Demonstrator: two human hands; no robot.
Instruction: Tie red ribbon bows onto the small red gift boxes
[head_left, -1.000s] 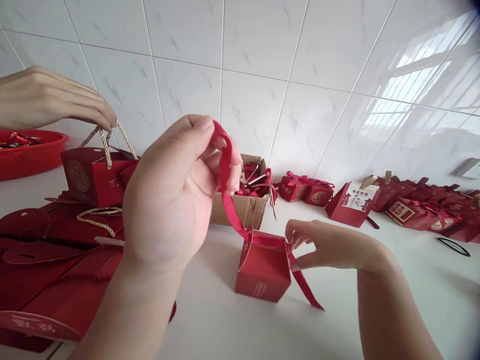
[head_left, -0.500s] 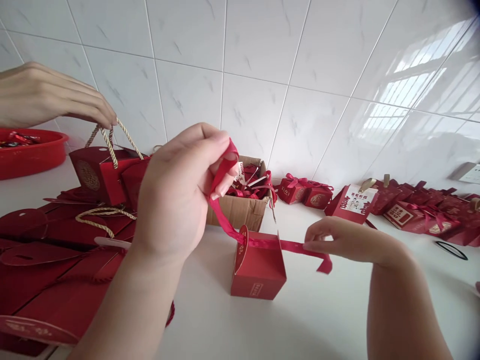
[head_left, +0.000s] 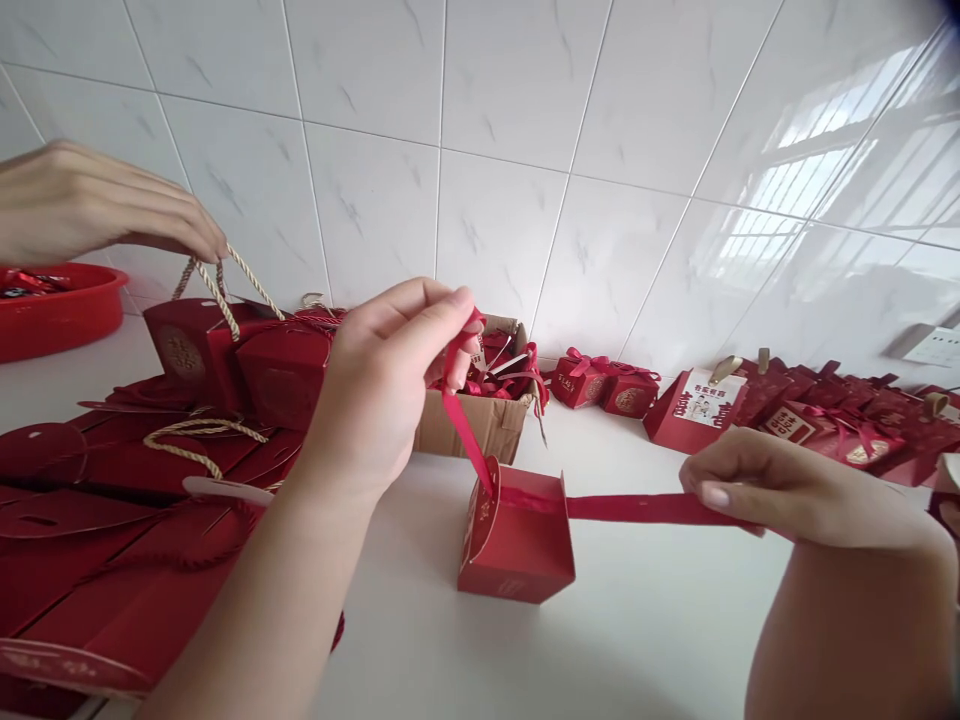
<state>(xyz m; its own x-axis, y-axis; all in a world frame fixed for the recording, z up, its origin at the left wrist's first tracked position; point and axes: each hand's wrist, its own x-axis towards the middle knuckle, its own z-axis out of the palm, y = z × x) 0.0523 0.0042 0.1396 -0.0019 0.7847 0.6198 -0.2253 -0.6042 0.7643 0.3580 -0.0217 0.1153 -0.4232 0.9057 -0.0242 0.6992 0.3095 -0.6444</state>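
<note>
A small red box [head_left: 529, 535] stands on the white table [head_left: 420, 620], with a red ribbon [head_left: 630, 508] running through its top. My left hand [head_left: 409, 370] is closed on one end of the ribbon, raised above and left of the box. To the right of the box, my right hand [head_left: 772, 490] pinches the other side of the ribbon, which stretches almost level from the box. Neither hand touches the box itself.
An open cardboard carton [head_left: 480, 425] of ribbons stands behind the box. Red gift boxes [head_left: 135, 560] are piled at left, more [head_left: 697, 405] along the wall at right. Another person's hand [head_left: 112, 205] holds rope handles near a red basin [head_left: 60, 320].
My right hand has moved right and pulled its side of the ribbon longer and straighter. My left hand is slightly lower and further right. The box has barely shifted.
</note>
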